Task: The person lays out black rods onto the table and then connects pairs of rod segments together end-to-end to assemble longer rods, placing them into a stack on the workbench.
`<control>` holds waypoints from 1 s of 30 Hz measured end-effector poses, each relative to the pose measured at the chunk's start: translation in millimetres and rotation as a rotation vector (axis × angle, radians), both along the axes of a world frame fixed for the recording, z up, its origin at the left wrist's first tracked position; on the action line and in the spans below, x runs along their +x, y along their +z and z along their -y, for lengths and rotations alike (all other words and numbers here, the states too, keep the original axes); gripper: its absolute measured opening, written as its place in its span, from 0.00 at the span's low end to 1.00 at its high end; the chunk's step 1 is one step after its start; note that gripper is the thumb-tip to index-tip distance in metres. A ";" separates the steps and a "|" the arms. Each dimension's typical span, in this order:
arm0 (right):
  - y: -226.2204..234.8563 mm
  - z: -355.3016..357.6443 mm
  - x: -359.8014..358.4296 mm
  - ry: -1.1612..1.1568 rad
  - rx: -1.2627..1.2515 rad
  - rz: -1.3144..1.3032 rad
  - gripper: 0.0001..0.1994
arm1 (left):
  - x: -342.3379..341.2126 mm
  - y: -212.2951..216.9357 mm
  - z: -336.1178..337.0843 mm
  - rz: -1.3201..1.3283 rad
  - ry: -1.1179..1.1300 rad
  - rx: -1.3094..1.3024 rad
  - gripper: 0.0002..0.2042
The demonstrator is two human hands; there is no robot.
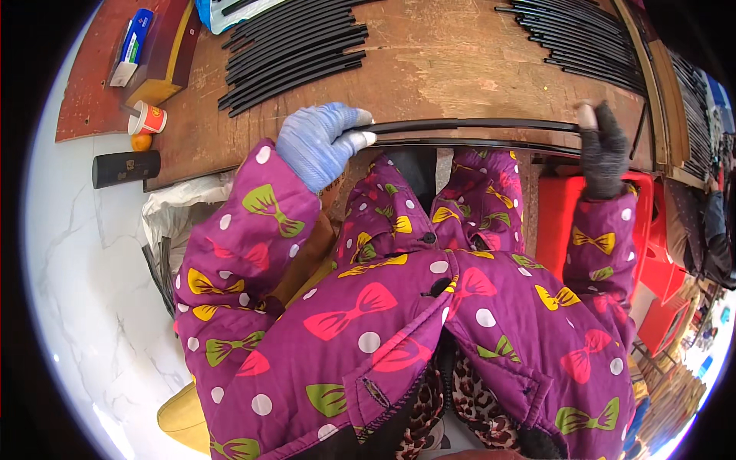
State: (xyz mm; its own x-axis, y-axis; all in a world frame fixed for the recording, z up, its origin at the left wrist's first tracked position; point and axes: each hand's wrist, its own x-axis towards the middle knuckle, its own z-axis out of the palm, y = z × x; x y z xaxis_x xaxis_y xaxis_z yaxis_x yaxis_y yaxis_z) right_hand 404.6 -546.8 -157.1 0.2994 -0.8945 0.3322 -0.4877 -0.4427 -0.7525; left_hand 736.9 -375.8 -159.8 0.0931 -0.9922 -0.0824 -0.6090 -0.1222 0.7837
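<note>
My left hand (318, 146), in a light blue glove with bare fingertips, pinches the left end of a long thin black strip (468, 123). The strip runs sideways above the table's front edge and bows slightly. Its right end meets my right hand (602, 149), which wears a dark grey glove and has its fingers closed there; the fingertips are a little blurred. Just below it, a second black strip (475, 142) runs nearly parallel, close to both hands. Whether my fingers also grip this one, I cannot tell.
On the worn brown table (437, 65) lie black strips (299, 54) at far left and another bundle (579, 38) at far right. A paper cup (147, 119), an orange fruit (141, 142) and a black case (126, 168) are at left. Red stools (556, 215) stand at right.
</note>
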 end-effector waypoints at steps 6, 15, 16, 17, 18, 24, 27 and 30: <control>-3.8 -5.6 43.2 0.084 -0.022 0.021 0.07 | -0.2 12.7 -15.0 -0.145 0.196 0.064 0.09; 2.9 -16.7 75.2 0.250 0.133 0.140 0.12 | 0.6 3.1 -11.1 -0.120 0.157 0.112 0.11; 11.2 -26.8 83.7 0.262 0.314 0.248 0.13 | 0.3 4.3 -12.1 -0.119 0.163 0.112 0.11; 13.1 -32.0 87.9 0.257 0.491 0.348 0.14 | 0.2 0.0 -8.3 -0.045 0.144 0.062 0.12; 11.2 -32.8 88.9 0.276 0.608 0.444 0.15 | -0.1 -4.0 -4.9 0.030 0.127 0.011 0.12; -4.2 -65.5 101.8 0.387 0.955 0.747 0.14 | -14.3 13.6 1.3 0.192 0.034 -0.164 0.10; -1.6 -71.5 108.2 0.330 0.980 0.728 0.11 | -16.4 11.0 6.1 0.167 0.001 -0.160 0.11; -0.2 -60.9 100.3 0.367 0.846 0.846 0.09 | -4.4 9.9 -1.6 0.155 -0.004 -0.162 0.11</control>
State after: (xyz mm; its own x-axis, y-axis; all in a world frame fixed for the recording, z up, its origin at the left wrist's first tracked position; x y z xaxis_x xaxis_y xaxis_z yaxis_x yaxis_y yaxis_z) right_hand 505.0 -486.0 -157.4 0.5491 -0.8302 -0.0962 0.3365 0.3250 -0.8838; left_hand 732.5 -374.2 -149.9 0.0883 -0.9918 0.0926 -0.7237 0.0000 0.6902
